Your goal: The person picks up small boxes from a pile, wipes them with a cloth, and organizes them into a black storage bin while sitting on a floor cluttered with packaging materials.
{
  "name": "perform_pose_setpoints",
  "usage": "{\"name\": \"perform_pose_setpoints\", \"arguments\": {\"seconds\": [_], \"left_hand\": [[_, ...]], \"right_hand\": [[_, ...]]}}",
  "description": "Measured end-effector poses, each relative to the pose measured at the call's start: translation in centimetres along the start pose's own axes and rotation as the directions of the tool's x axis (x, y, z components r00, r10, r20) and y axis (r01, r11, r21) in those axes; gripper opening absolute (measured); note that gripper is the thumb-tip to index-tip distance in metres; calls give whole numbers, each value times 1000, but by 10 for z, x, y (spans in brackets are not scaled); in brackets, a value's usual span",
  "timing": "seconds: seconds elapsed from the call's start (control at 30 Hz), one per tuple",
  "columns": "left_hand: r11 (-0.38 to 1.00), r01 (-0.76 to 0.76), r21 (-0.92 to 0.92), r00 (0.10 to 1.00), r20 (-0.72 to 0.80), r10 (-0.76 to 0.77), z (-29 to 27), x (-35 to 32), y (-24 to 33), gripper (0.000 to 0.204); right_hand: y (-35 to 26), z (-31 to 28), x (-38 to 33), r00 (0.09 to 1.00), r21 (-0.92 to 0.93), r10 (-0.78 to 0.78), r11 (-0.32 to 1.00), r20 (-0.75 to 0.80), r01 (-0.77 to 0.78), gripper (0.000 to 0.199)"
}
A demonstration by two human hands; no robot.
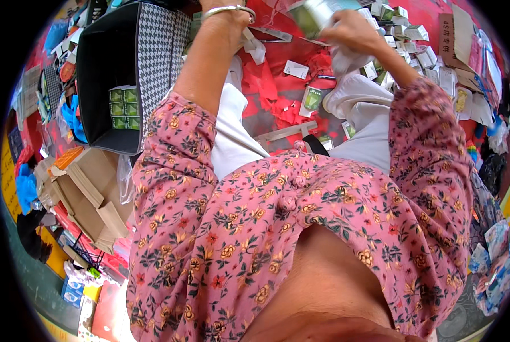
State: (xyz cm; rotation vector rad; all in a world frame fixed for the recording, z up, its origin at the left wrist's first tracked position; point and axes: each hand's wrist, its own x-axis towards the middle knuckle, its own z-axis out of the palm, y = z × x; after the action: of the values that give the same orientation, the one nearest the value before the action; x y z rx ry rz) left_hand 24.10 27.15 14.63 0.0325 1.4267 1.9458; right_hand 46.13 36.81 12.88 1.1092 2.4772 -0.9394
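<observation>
My right hand (355, 29) is up at the top of the view, its fingers closed round a white and green small box (319, 12) that is blurred by motion. My left hand (223, 4), below a silver bangle (230, 9), is cut off by the upper edge, so its fingers do not show. Between my legs lie a single green and white box (311, 98) and a white box (296, 69). On my right is a heap of similar small boxes (409, 33), scattered at many angles.
To my left a black storage bin with a houndstooth side (162, 51) holds several green boxes (124, 107) in stacked rows. Below it sits an opened cardboard carton (89, 191). Red cloth scraps (259, 85) litter the floor. A cardboard piece (457, 43) stands at far right.
</observation>
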Motion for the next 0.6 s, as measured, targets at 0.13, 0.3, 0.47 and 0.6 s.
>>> {"name": "perform_pose_setpoints", "arguments": {"seconds": [0.13,0.3,0.47,0.6], "left_hand": [[981,164,102,942,280,-186,17,-44,-9,51],[988,105,115,829,538,-151,34,-59,-34,58],[966,257,16,814,536,-225,19,-39,-27,42],[867,496,-49,690,629,-359,24,-45,-12,43]], "right_hand": [[-39,-53,-44,828,-258,-11,952,-561,-162,34],[-90,-16,-50,793,-248,-88,965,-603,-82,46],[-90,-33,-54,856,-188,-333,941,-396,280,44],[-45,-79,-43,750,596,49,642,-659,483,29]]}}
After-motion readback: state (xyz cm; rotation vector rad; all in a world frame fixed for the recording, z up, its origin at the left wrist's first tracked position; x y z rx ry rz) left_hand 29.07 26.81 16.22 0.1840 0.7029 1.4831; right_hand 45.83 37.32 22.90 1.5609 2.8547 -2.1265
